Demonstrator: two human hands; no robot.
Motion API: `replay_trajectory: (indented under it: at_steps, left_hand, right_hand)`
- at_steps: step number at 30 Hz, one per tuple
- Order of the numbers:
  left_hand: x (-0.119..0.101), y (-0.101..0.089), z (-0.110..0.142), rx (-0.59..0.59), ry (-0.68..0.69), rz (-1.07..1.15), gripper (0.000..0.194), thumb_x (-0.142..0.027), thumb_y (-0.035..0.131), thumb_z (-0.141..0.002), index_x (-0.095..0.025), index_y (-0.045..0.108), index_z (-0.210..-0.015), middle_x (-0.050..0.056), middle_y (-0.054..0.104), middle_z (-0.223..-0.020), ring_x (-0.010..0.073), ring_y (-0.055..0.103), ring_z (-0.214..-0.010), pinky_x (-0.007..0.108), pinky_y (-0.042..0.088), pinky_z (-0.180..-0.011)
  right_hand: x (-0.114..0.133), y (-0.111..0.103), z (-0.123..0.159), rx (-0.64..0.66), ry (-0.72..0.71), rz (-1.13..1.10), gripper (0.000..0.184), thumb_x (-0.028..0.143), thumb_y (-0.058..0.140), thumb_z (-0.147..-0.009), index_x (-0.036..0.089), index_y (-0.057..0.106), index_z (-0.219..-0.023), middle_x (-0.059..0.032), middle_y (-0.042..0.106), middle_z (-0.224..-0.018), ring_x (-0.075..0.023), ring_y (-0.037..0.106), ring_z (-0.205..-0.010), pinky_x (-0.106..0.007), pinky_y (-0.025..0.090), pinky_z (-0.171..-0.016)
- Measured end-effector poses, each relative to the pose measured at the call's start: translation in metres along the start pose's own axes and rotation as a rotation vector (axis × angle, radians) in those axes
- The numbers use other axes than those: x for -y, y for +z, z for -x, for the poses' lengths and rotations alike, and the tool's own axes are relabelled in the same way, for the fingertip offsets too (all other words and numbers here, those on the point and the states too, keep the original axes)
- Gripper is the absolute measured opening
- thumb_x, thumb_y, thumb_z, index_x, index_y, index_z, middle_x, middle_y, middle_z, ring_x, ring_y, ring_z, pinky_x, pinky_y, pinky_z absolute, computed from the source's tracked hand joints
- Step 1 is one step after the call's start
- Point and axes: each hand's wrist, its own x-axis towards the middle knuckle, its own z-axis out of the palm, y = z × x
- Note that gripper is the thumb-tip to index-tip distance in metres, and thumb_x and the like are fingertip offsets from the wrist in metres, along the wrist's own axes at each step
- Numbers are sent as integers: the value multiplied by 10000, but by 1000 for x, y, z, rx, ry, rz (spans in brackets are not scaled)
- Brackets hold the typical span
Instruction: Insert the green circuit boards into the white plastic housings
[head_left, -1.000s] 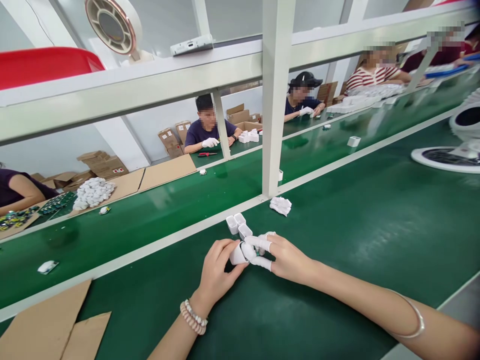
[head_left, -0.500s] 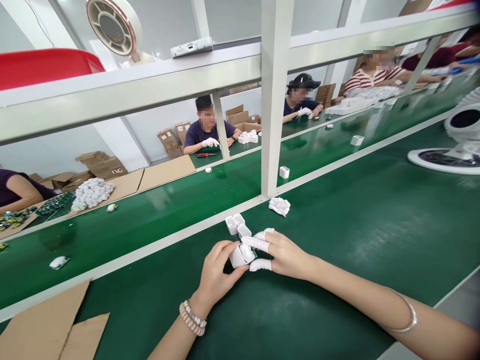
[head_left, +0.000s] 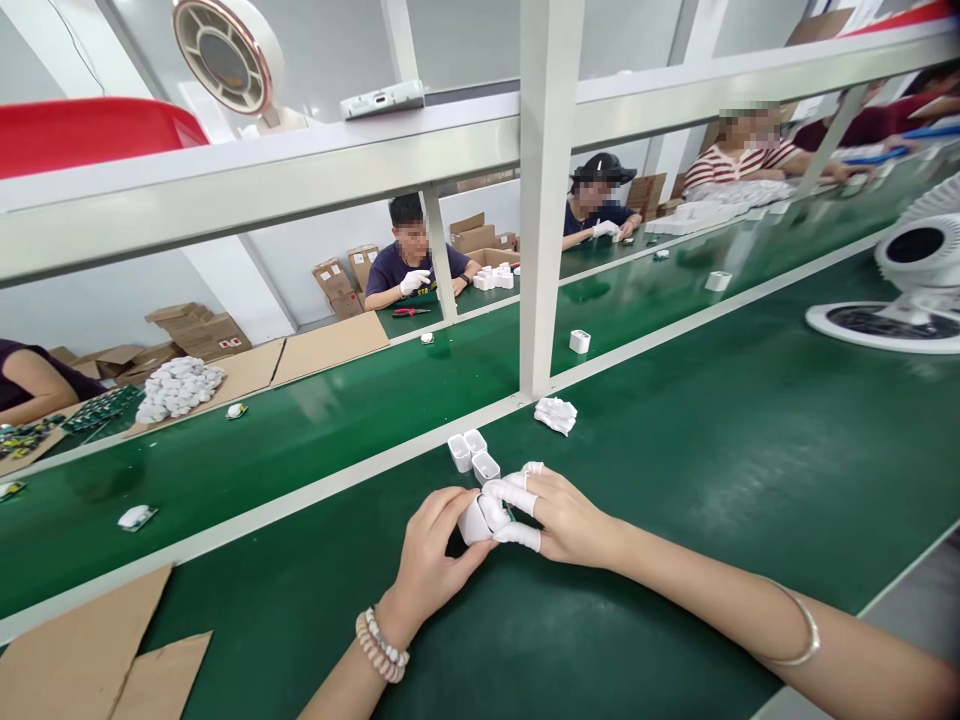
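Note:
Both my hands meet over the green bench top (head_left: pixel 712 450) near its far edge. My left hand (head_left: pixel 431 555) grips a small white plastic shell (head_left: pixel 474 522) from the left with bent fingers. My right hand (head_left: pixel 559 515), wearing white finger cots, pinches the same shell from the right, and a small greenish part shows between the fingertips. Three more open white shells (head_left: pixel 471 452) stand in a cluster just beyond my hands.
A crumpled white cloth (head_left: pixel 556 414) lies by the white frame post (head_left: pixel 544 200). The green conveyor belt (head_left: pixel 300 430) carries small parts (head_left: pixel 579 341). Cardboard sheets (head_left: pixel 90 650) lie at the near left, a white desk fan (head_left: pixel 904 290) at the right. Several people work across the belt.
My hands have stayed on the shell, with the right fingers shifting a little on it. The small parts on the conveyor belt have drifted to the right.

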Motion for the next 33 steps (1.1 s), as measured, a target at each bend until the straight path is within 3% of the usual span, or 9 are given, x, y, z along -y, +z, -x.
replay_trajectory:
  at_steps: [6, 13, 16, 20, 27, 30, 33]
  left_hand:
    - [0, 2, 1, -19, -53, 29, 421, -327, 679, -830, -206, 537, -1207, 103, 637, -1103, 233, 634, -990, 378, 557, -844]
    - [-4, 3, 0, -37, -118, 85, 398, -333, 688, -821, -200, 564, -1175, 94, 638, -1066, 218, 638, -949, 352, 559, -812]
    - [-4, 3, 0, -39, -124, 86, 421, -336, 709, -807, -195, 566, -1176, 92, 638, -1066, 213, 636, -946, 344, 555, -814]
    - [-3, 5, 1, -41, -121, 74, 435, -329, 721, -799, -195, 565, -1183, 92, 639, -1078, 216, 633, -965, 351, 551, -836]
    - [-4, 6, 2, -79, -95, 45, 432, -342, 713, -805, -201, 566, -1186, 98, 645, -1071, 229, 642, -964, 371, 564, -827]
    - [-4, 5, 2, -95, -86, 47, 432, -334, 714, -805, -203, 570, -1190, 98, 647, -1076, 232, 641, -977, 373, 563, -836]
    - [-5, 5, 3, -87, -72, 72, 431, -312, 716, -806, -203, 568, -1196, 97, 649, -1089, 230, 638, -988, 368, 559, -845]
  right_hand:
    - [-5, 3, 1, -33, -2, 34, 454, 439, 472, -969, 165, 522, -1328, -131, 690, -995, -222, 645, -831, -350, 462, -716]
    - [-7, 4, 2, 19, 29, -23, 665, 605, 466, -899, 168, 471, -1401, -161, 673, -1068, -256, 634, -916, -386, 489, -774]
    - [-3, 3, 1, 19, 63, -73, 544, 503, 384, -981, 173, 465, -1405, -165, 668, -1096, -251, 636, -937, -395, 502, -785]
    - [1, 3, -2, -47, 160, -257, 381, 317, 387, -1008, 233, 529, -1352, -121, 678, -1092, -210, 645, -971, -366, 519, -821]
    - [4, 11, -1, -42, 345, -598, 353, 379, 486, -966, 244, 618, -1264, -101, 658, -1091, -182, 631, -877, -347, 545, -790]
    - [5, 13, -2, -5, 449, -719, 434, 442, 546, -925, 227, 591, -1298, -79, 656, -1007, -173, 603, -804, -354, 542, -767]
    - [6, 12, -4, 68, 551, -929, 632, 481, 620, -869, 222, 446, -1418, -61, 640, -969, -169, 607, -790, -344, 542, -738]
